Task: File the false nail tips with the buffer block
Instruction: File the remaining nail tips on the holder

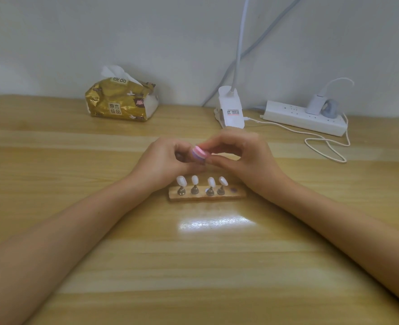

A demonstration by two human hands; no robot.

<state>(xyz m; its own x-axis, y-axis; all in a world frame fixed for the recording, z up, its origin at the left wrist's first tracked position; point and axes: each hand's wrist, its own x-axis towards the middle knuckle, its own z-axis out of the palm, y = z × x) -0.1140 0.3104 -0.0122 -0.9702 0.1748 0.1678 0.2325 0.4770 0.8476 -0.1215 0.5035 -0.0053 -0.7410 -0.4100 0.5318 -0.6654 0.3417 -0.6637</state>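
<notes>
Right hand (243,156) pinches the pink-and-purple buffer block (198,154) between thumb and forefinger. The left hand (168,158) curls in against the block from the other side, but whether it grips the block, a loose tip or nothing is hidden. Both hover just above the far side of the wooden stand (208,196), which sits near the middle of the tabletop (76,231) with four nail tips (211,181) upright on its pegs and one spot at its right end bare. The pinch looks shallow, so a hard stroke could flick the block loose onto the row and knock tips off their pegs. Both wrists are close to the stand's ends, and a wide stroke could shove it askew.
</notes>
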